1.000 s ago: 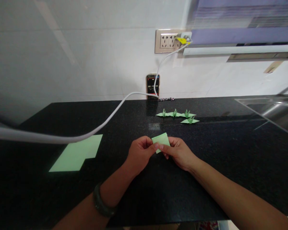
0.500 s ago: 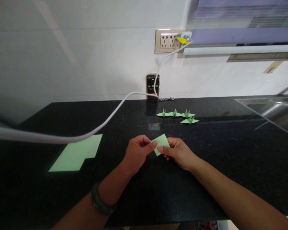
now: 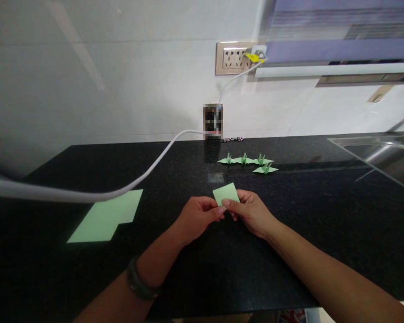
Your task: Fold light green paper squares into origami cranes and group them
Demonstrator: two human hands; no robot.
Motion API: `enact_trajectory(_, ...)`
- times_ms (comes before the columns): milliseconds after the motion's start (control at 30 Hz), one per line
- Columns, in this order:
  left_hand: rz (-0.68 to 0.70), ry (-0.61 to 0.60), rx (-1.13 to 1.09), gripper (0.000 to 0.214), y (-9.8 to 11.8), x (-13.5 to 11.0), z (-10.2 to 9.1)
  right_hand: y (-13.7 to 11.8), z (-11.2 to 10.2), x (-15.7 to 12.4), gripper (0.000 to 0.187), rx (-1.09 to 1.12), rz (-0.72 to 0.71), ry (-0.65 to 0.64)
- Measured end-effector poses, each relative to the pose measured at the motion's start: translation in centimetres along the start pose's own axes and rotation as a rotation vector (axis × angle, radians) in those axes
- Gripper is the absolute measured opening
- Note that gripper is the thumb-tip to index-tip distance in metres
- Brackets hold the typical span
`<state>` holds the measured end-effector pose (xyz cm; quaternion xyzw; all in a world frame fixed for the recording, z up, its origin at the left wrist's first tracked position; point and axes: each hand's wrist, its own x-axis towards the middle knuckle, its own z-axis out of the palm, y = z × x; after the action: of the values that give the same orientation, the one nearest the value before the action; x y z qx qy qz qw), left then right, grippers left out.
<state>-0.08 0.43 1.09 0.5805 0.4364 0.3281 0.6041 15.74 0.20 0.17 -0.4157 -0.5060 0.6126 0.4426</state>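
Note:
Above the dark counter, a small light-green square of paper point(image 3: 225, 193) is held up at a slant. My right hand point(image 3: 251, 211) pinches its lower right part, thumb on the near face and fingers curled behind. My left hand point(image 3: 198, 217) is closed at the lower left corner, its thumb tip close to the right thumb; how much paper lies between its fingers is partly hidden. Beyond the hands stand several folded green paper cranes point(image 3: 244, 160), most in a row and one in front point(image 3: 265, 169). Larger green paper point(image 3: 104, 220) lies flat to the left.
A white cable point(image 3: 155, 163) arches across the left side toward a blurred phone point(image 3: 213, 121) leaning on the wall and a socket point(image 3: 235, 58). A beaded strand point(image 3: 234, 139) lies by the wall. At the far right is a metal sink point(image 3: 384, 154).
The paper square has turned and risen slightly in my right hand. My left thumb has slid off its face down to the lower corner.

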Motion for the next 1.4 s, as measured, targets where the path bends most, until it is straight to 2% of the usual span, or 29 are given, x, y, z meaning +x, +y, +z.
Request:
enact_trajectory(233,0.033,0.129,0.001,0.021,0.0,0.0,0.2,0.3,0.4,-0.2,0.030,-0.057,-0.015,0.029)
enact_trajectory(367,0.067,0.201,-0.017,0.021,-0.1,0.0,0.2,0.4,0.4,-0.2,0.025,-0.089,-0.027,0.051)
enact_trajectory(500,0.091,0.219,-0.009,0.019,-0.3,0.2,0.2,0.3,0.5,-0.2,0.020,-0.105,-0.067,0.068)
enact_trajectory(633,0.114,0.226,-0.019,0.019,-0.6,0.3,0.0,0.2,0.2,-0.2,0.023,-0.154,-0.092,0.085)
enact_trajectory(833,0.113,0.259,-0.001,0.020,-0.7,0.5,-0.4,-0.1,-0.4,0.1,0.022,-0.049,-0.187,0.276)
enact_trajectory(900,0.129,0.235,0.033,0.020,-0.6,0.4,-0.2,-0.3,-0.3,0.1,0.029,0.000,-0.197,0.254)
enact_trajectory(967,0.148,0.202,0.101,0.020,-0.6,0.3,0.0,-0.4,0.0,0.0,0.032,0.013,-0.183,0.177)
enact_trajectory(1067,0.140,0.131,0.166,0.021,-0.5,0.1,0.4,-0.6,0.4,-0.2,0.020,0.004,-0.165,0.078)
enact_trajectory(1200,0.091,0.027,0.127,0.027,-0.4,-0.1,0.7,-0.6,0.7,-0.4,0.018,0.008,-0.153,0.035)
enact_trajectory(1400,0.061,0.090,0.186,0.022,-0.1,-0.3,0.9,-0.1,0.8,-0.5,0.025,0.045,-0.056,0.039)
